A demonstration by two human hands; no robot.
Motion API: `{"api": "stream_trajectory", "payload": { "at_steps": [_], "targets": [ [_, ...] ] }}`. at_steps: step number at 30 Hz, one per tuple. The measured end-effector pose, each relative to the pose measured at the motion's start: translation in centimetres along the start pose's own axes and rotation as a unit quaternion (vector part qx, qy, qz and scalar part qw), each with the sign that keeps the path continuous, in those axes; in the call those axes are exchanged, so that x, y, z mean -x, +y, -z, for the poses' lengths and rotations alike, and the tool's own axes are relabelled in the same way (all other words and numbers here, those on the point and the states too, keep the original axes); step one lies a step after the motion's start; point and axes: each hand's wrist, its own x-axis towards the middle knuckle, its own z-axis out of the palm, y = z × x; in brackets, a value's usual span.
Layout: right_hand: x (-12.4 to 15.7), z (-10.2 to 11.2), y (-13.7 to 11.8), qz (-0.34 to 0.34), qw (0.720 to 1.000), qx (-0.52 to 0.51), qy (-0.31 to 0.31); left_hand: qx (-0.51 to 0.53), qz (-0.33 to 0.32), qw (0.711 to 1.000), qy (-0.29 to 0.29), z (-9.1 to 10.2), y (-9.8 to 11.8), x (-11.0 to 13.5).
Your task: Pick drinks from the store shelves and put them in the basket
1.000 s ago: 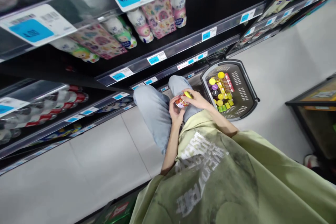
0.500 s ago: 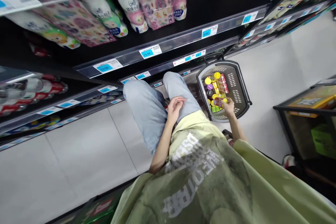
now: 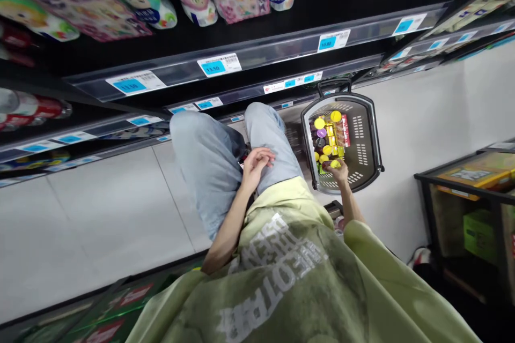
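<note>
Handling had shifted from over the light blue denim jeans [image 3: 201, 155] to the dark grey slotted plastic shopping basket [image 3: 351, 156]. A second earlier both bare hands met around one item above the legs; now they were well apart and only the bare right hand [image 3: 341, 172] had it. That item, a small round container with a yellow lid and dark reddish body [image 3: 335, 164], was within the basket's outline, in the part nearest the wearer, towards the left. My read: the two-handed part was probably over, the one-handed part at the basket under way. No release visible.

Right hand: fingers narrow, pinched on the container. Bare left hand [image 3: 256, 165]: over the right thigh, fingers loosely bent, looked empty; palm hidden, contact with the denim unclear.

Container look: lid bright and round, showing well; body mostly covered by fingers, label unreadable, exact tilt unclear. It was just beside round yellow plastic lids [image 3: 336, 116] of similar look and small bright green packs [image 3: 321, 168]; touching or not, couldn't tell. Further off sat a round purple lid [image 3: 321, 132], a round black lid [image 3: 320, 142] and a flat red pack [image 3: 345, 129].
</note>
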Motion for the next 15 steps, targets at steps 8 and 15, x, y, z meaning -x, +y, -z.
{"api": "stream_trajectory", "payload": {
  "at_steps": [8, 15],
  "targets": [
    [-8.0, -1.4, -3.8, 0.052, 0.998, 0.022, -0.032, 0.004, 0.061, 0.998, 0.009, 0.2, 0.2, -1.1],
    [-13.0, -4.0, -5.5, 0.059, 0.997, 0.041, -0.019, 0.002, 0.096, 0.995, 0.025, 0.1, 0.4, -2.0]
  ]
}}
